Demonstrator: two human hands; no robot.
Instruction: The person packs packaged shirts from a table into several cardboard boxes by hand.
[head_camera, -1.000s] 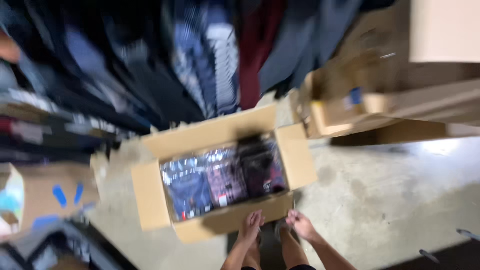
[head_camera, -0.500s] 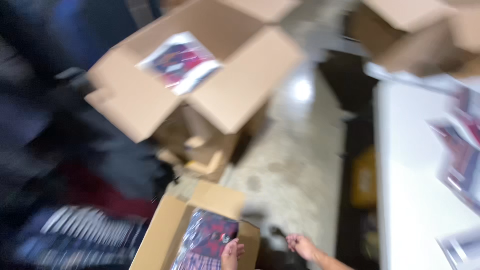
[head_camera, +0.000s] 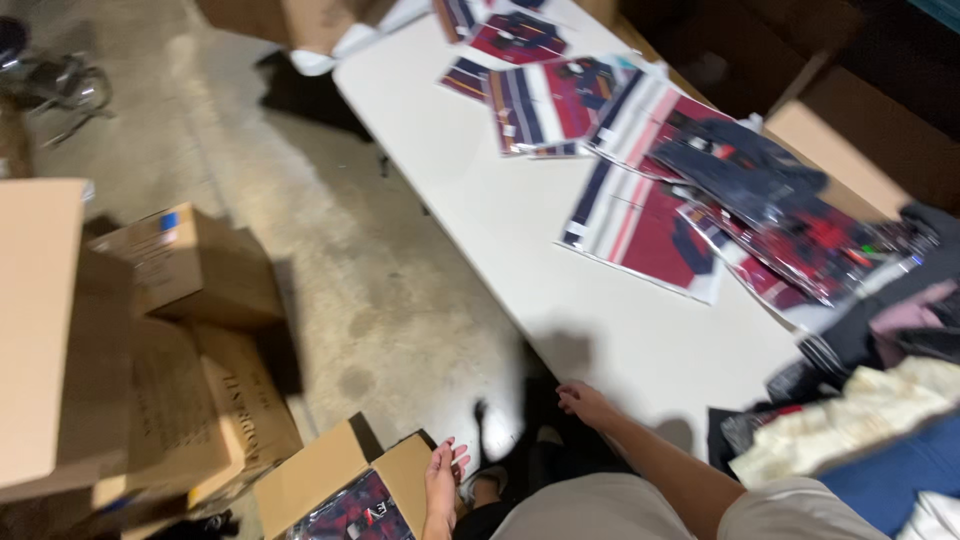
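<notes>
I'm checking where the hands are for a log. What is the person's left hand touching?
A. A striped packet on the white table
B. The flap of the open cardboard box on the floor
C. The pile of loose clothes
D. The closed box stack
B: the left hand rests against the raised flap of the open cardboard box on the floor, which holds bagged plaid garments.

floor strip (head_camera: 330, 280) open | boxes (head_camera: 190, 270) left | table (head_camera: 520, 230) right, pkgs (head_camera: 640, 225) crowd it
</notes>
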